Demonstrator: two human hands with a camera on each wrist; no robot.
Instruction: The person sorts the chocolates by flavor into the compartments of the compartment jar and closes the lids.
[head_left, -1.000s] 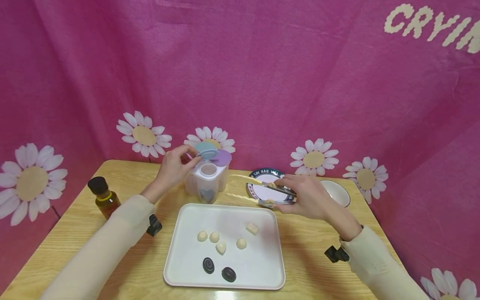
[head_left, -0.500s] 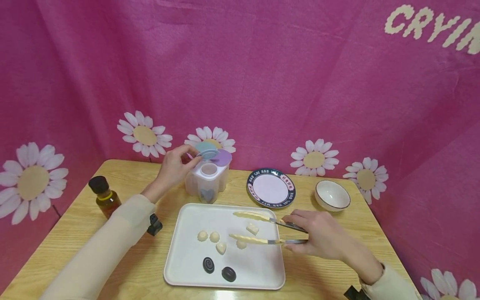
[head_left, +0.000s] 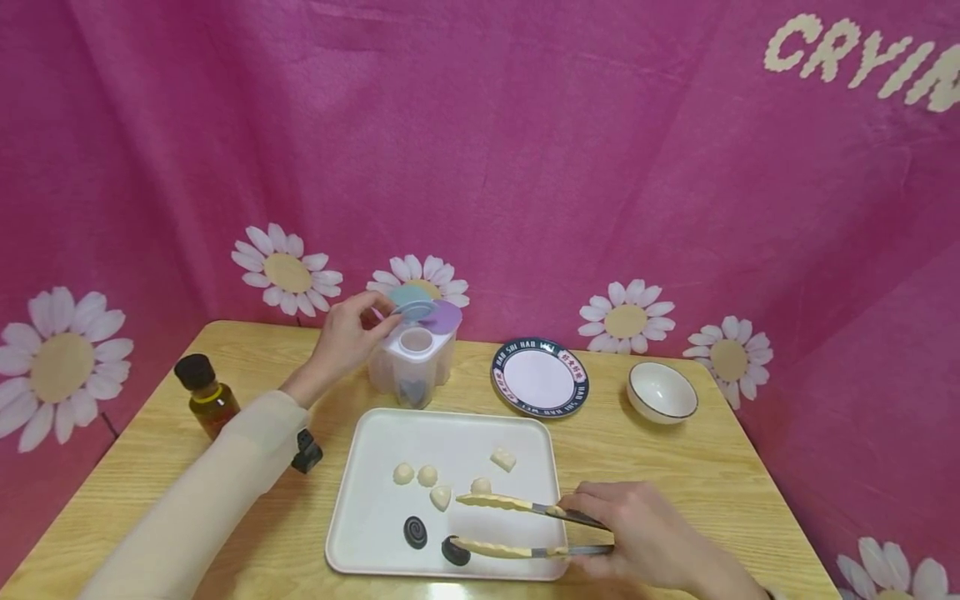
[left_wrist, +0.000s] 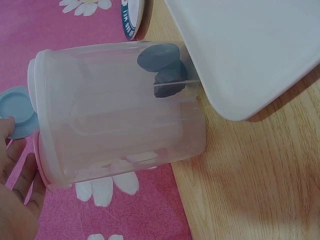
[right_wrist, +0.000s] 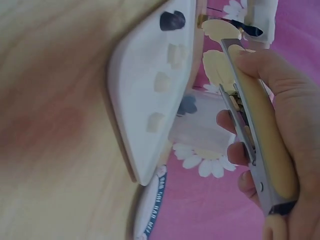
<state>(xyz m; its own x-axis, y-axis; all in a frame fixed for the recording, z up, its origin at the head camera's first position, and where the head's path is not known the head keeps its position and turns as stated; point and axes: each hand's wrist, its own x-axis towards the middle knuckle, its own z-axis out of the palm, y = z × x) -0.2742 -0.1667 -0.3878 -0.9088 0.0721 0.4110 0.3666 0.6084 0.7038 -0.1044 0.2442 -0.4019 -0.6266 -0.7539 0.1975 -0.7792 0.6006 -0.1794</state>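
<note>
Left hand (head_left: 351, 330) pinches the blue lid (head_left: 416, 311); right hand (head_left: 641, 533) grips spread tongs (head_left: 517, 504) over the tray (head_left: 367, 450). Off-centre closing could skid the rightmost dark piece (head_left: 453, 556).

This looks to me like a food table dressed with a backdrop; whether it stands in a home or a studio, I can't tell. Behind both grips hangs a magenta daisy-print cloth (head_left: 480, 158), with the lettering CRYIN (head_left: 872, 60) high beyond the right hand (head_left: 651, 533). Beneath them spreads a wood-grain table (head_left: 652, 462). Kitchen goods surround the grips: a black-capped bottle (head_left: 214, 407) left of the left hand (head_left: 351, 329), a navy-rimmed plate (head_left: 538, 379) and white bowl (head_left: 663, 392) past the right, a tray (head_left: 450, 437) of chocolate-like sweets (head_left: 441, 498) under the right hand's tongs (head_left: 510, 503).
</note>
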